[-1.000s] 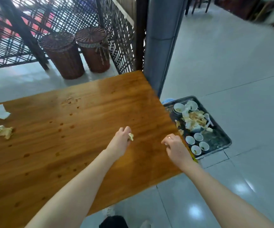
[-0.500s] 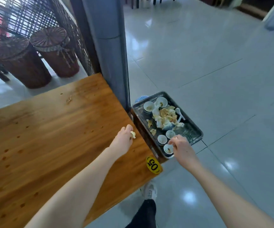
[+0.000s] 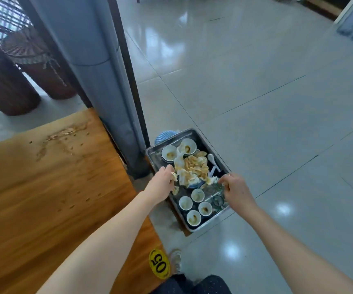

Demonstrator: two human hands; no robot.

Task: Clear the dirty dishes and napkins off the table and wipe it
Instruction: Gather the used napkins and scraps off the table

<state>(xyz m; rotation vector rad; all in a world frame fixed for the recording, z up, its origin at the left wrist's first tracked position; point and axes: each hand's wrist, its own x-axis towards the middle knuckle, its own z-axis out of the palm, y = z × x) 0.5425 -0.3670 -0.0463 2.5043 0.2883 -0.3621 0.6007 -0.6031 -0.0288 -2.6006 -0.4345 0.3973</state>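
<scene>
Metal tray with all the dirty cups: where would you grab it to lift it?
Take the metal tray by its raised rim, one hand on each long side near the middle, from above. Small cups crowd the near end, bowls the far end, napkins between, so that hold should balance. The left hand must first drop its napkin scrap.

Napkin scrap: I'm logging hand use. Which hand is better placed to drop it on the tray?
Left. The left hand pinches the napkin scrap over the tray's edge, beside the napkin pile.
</scene>
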